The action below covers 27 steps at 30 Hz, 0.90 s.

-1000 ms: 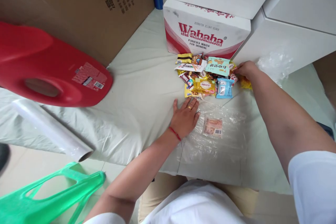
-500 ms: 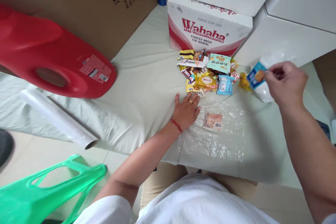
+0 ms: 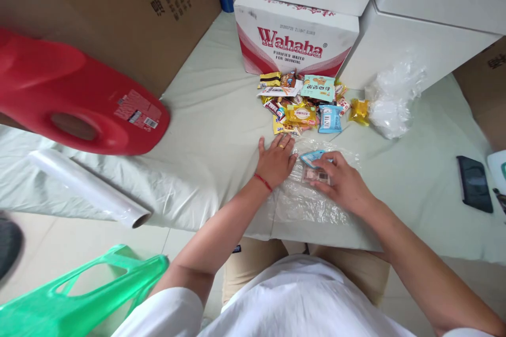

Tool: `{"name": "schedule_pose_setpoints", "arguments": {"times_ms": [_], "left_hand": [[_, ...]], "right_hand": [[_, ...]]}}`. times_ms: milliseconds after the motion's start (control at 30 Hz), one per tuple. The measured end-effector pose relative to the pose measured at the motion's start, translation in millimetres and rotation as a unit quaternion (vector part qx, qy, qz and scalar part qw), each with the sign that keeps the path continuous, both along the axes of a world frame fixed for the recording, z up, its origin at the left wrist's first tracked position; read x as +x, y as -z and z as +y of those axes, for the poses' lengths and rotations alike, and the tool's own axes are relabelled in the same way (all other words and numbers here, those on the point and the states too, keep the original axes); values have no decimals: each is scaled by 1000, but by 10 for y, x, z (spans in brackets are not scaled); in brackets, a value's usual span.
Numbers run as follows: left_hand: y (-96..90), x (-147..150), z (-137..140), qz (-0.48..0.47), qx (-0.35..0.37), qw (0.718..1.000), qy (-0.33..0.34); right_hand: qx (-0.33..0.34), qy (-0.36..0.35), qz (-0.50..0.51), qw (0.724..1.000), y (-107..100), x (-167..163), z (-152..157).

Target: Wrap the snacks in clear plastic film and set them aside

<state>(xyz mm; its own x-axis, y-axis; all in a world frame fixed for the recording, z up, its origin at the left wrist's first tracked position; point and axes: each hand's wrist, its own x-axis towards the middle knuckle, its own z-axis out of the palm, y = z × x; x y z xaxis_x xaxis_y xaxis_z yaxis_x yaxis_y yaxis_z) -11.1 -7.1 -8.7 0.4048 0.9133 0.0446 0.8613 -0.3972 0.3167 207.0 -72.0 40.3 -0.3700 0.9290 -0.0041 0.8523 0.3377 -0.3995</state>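
Half-curled right hand (image 3: 342, 181) hides right end of blue packet (image 3: 311, 158); cannot tell grip. Packet has shifted left, over film (image 3: 312, 205) near surface's (image 3: 225, 163) front edge. Left hand (image 3: 275, 161): flat, spread, empty.

Free cloth (image 3: 209, 116) beside red jug (image 3: 93, 95), snacks (image 3: 300, 115) blocking ahead, gap behind unclear

"Wahaha®" is printed in large red letters on a white-and-red water carton (image 3: 296, 37), above "PURIFIED WATER FOR DRINKING" in small dark capitals. Black Chinese characters, among them "温馨", are printed sideways on a brown cardboard box (image 3: 130, 16). Chinese lettering is borne by a mint-green snack packet (image 3: 317, 88); the red jug (image 3: 71, 84) is labelled in print too small to be read.
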Motion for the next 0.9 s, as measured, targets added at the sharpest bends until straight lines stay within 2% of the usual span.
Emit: {"name": "schedule_pose_setpoints", "arguments": {"times_ms": [100,233,367,533,700,800,900], "left_hand": [[1,-1,0,3,-3,1000,-2],[7,-3,5,4,-7,1000,-5],[10,-5,8,6,-6,1000,-4],[10,2,-7,16,-2,1000,-7],[20,11,-19,12,-1,1000,-7],[18,10,-19,12,-3,1000,-9],[11,8,-19,12,-4,1000,-10]], "right_hand": [[-4,0,27,1000,-73,211,172],[-102,-13,115,988,-90,389,482],[-188,-41,102,976,-38,428,754],[-181,-95,62,977,9,407,917],[-181,-68,26,981,1,419,874],[-179,-65,50,980,7,399,865],[-190,-99,94,972,19,352,907]]}}
